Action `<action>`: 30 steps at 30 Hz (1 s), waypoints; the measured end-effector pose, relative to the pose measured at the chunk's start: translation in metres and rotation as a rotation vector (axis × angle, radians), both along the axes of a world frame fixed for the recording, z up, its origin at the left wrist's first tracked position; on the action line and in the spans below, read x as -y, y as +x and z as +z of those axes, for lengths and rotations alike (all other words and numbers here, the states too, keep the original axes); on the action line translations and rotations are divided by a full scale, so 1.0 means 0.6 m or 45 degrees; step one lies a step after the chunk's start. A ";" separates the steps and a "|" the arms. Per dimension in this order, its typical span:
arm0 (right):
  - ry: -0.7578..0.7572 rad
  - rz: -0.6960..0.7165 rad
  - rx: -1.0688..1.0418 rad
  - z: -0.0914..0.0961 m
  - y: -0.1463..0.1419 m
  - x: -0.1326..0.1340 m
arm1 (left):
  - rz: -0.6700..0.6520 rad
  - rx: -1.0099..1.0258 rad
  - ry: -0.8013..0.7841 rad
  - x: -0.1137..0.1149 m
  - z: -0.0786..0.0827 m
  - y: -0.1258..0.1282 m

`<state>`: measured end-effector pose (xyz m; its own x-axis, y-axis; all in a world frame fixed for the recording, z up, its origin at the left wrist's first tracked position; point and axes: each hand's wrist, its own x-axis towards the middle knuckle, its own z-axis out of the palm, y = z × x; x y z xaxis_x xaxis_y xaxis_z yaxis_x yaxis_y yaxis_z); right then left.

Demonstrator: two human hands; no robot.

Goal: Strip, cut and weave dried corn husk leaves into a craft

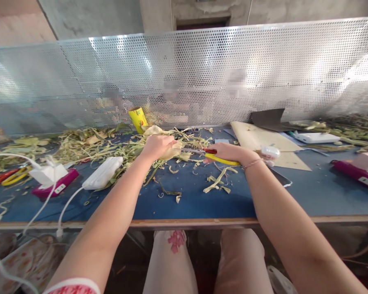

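My left hand (158,146) is closed around a broad, pale dried leaf (172,152), above the middle of the blue table. In my right hand (228,152) is a pair of scissors (222,159) with red and yellow handles. Their metal blades point left and meet the leaf's right edge; whether they are parted cannot be made out. Curled leaf strips and trimmings (190,139) lie behind and around both hands. A few loose scraps (217,181) rest on the table nearer to me.
A perforated metal screen (196,73) stands along the back, with blurred people behind it. A yellow tube (138,119) leans there. White power bank (103,173), cables and purple power strip (57,183) lie left; cardboard (260,136), a phone (279,177) and another purple strip (357,173) right.
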<state>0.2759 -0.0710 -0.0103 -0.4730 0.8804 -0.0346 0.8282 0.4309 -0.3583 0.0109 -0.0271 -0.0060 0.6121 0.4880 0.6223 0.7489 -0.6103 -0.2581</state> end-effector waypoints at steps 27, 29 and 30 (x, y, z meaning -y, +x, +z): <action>0.148 -0.055 0.078 0.012 0.001 0.007 | 0.014 -0.029 -0.002 0.009 0.000 0.005; 0.133 -0.093 0.065 0.013 0.005 0.008 | 0.069 -0.022 0.012 0.004 0.000 0.002; 0.121 -0.111 0.052 0.013 0.008 0.008 | 0.099 -0.017 0.020 0.002 0.001 0.000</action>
